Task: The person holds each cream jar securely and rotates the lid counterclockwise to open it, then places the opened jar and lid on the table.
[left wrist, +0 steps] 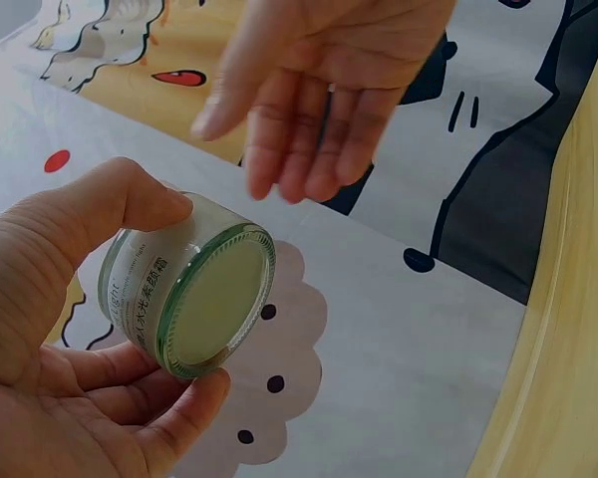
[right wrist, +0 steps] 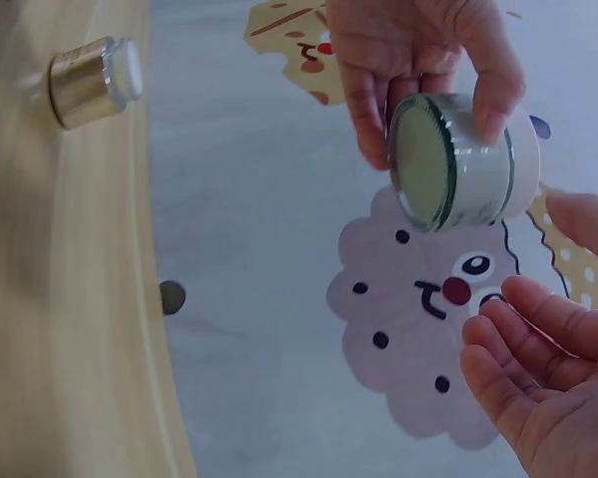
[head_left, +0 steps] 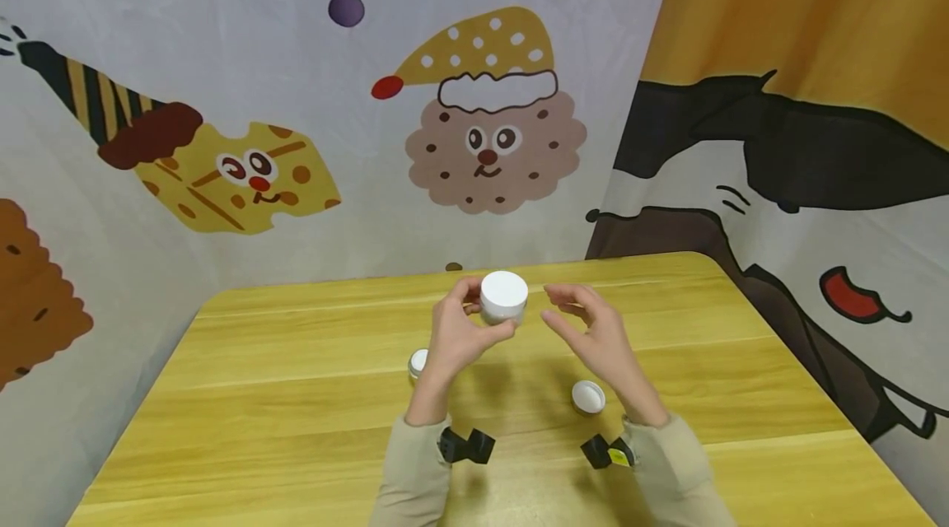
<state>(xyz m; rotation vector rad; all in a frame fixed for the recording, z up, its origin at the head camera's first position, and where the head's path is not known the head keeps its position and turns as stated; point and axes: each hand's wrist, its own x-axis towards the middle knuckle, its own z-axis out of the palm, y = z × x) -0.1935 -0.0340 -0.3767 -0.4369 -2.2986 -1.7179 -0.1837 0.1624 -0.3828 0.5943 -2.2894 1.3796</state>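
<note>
A glass cream jar (head_left: pixel 503 298) with a white top and printed label is held up above the table by my left hand (head_left: pixel 460 331). Thumb and fingers grip its sides, and its greenish glass base (left wrist: pixel 219 304) faces the camera in the left wrist view. My right hand (head_left: pixel 593 333) hovers just right of the jar, fingers apart and slightly bent, touching nothing. On the table below it lies a white lid (head_left: pixel 588 397), hollow side up. Beside my left wrist stands a smaller jar (head_left: pixel 418 362), partly hidden; the right wrist view shows its gold body (right wrist: pixel 85 85) and white top.
The wooden table (head_left: pixel 282 395) runs up to a cloth backdrop (head_left: pixel 371 181) printed with cartoon food figures. At the right side hangs more printed cloth (head_left: pixel 786 156). Dark camera mounts (head_left: pixel 467 446) sit on both wrists.
</note>
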